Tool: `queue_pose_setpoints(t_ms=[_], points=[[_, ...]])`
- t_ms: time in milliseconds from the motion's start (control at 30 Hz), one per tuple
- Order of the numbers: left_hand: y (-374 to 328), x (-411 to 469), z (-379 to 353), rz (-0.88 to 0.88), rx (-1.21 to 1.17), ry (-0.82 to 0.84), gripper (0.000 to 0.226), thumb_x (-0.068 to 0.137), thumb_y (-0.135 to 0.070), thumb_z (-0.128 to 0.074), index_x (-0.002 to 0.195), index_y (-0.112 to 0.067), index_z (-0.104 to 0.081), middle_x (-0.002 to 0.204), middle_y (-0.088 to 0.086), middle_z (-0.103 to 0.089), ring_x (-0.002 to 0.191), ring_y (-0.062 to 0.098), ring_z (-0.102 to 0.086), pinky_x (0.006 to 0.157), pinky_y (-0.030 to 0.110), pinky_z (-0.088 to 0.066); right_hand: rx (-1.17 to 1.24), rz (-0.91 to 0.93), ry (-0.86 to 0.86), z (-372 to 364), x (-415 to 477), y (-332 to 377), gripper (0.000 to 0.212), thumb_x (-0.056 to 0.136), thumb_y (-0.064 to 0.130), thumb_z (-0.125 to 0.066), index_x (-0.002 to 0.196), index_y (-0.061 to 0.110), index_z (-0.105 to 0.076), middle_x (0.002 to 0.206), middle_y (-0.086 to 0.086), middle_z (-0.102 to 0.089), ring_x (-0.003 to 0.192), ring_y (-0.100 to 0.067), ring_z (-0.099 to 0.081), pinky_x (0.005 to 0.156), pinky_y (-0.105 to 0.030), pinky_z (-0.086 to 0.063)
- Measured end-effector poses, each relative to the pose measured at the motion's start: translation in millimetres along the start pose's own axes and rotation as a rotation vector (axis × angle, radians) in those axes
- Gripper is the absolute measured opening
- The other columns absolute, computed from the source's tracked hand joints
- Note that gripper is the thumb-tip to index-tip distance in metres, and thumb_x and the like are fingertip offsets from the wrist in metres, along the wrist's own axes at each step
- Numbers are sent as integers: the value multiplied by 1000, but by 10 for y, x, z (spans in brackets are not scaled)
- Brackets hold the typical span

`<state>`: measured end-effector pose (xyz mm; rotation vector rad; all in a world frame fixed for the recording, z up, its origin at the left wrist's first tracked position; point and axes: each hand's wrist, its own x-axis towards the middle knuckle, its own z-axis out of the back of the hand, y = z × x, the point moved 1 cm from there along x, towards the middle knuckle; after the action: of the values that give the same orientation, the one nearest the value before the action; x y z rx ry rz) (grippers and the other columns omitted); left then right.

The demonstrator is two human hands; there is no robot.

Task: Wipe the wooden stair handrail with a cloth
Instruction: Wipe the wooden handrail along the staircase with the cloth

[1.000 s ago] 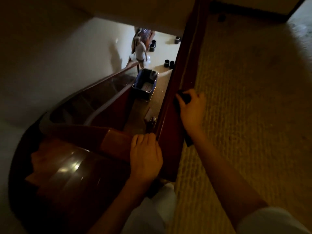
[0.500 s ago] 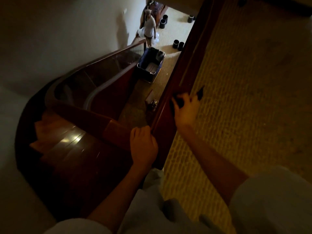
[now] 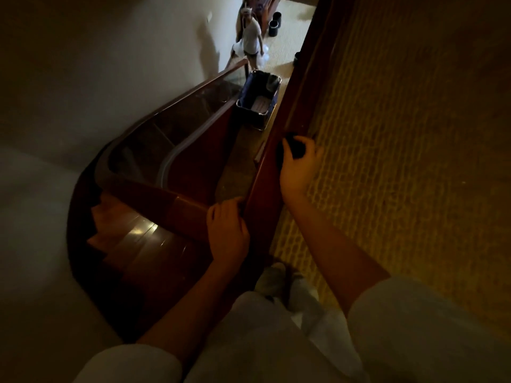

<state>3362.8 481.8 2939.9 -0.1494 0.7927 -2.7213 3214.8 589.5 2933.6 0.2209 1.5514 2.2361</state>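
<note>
Change: since half a second ago the view has tipped downward, so the shoes now show. The cloth corner that stuck out past the fingers is now bunched under them. Both hands have kept their places on the rail.
Sleeves: pale short sleeves at the bottom edge, with bare forearms reaching forward.
Left hand: the left hand has its fingers curled over the near end of the handrail, gripping its edge.
Right hand: the right hand sits farther along the rail, its fingers and thumb curled round the cloth and pressing it onto the wood.
Cloth: dark and wadded, showing between thumb and fingers, and lying on the rail's top face.
Handrail: dark red polished wood, running straight away from the person toward the upper edge.
Carpet: yellowish patterned carpet to the right of the rail.
Steps: glossy wooden steps curve down on the left and catch a glint of light.
Balustrade: a curved glass balustrade with a wooden cap follows the stairs down.
Wall: a pale wall on the left, in shadow.
Cart: a blue open cart on the lower floor, just left of the rail line. Its contents are too small to make out.
Person below: a person in a light top stands beyond the cart.
Tubs: black round tubs stand on the floor near that person.
Writing: too dim and small to read.
</note>
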Motion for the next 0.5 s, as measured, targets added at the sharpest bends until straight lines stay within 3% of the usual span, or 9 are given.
queue_pose_setpoints(t_ms=[100,167,233,300,333,400,467,500], points=[[-57,41,8,-191,-37,74,44,96,-3,-50,140,-2,-48,142,16,-50,133,27,-45,114,37,-30,328,-249,52,235,-417,-210,30,97,27,-60,120,8,-57,120,-13,-58,112,-24,-57,101,-44,-47],[-171,57,-38,-317,-82,151,45,101,-12,-43,144,0,-42,152,17,-37,141,26,-33,117,31,-26,443,-361,136,384,-551,-326,23,98,25,-59,116,12,-58,116,-13,-62,108,-26,-62,96,-44,-51],[-266,64,-140,-316,-39,213,48,100,-12,-39,147,-2,-37,157,12,-27,147,25,-21,120,39,-19,509,-427,175,532,-639,-449,13,96,22,-61,107,15,-60,106,-6,-66,98,-14,-66,85,-32,-56],[-283,23,-252,-278,90,236,52,100,-20,-33,151,-8,-29,159,0,-14,149,20,-8,121,44,-12,522,-453,165,673,-749,-561,7,95,19,-63,102,17,-61,94,6,-64,81,4,-64,70,-14,-51],[-268,21,-299,-272,144,230,53,101,-22,-31,152,-10,-27,158,-3,-10,149,16,-4,121,44,-10,514,-464,167,720,-814,-621,7,95,18,-63,101,16,-60,91,8,-62,76,6,-62,67,-11,-48],[-235,48,-344,-254,178,219,53,102,-16,-41,152,-13,-25,157,-7,-8,147,12,-2,122,46,-11,528,-513,207,767,-987,-755,10,96,15,-61,105,12,-57,95,2,-61,82,0,-62,70,-18,-50],[-226,66,-334,-254,151,192,55,100,-8,-48,151,-12,-28,157,-6,-12,148,14,-7,121,48,-13,545,-553,271,770,-1202,-865,17,97,14,-59,114,13,-55,111,-7,-60,99,-15,-61,83,-30,-52],[-229,66,-321,-262,135,185,55,99,-5,-49,150,-11,-31,158,-3,-16,149,17,-10,121,49,-14,553,-547,299,769,-1315,-904,19,98,14,-58,116,15,-53,115,-6,-58,103,-15,-59,86,-28,-51]])
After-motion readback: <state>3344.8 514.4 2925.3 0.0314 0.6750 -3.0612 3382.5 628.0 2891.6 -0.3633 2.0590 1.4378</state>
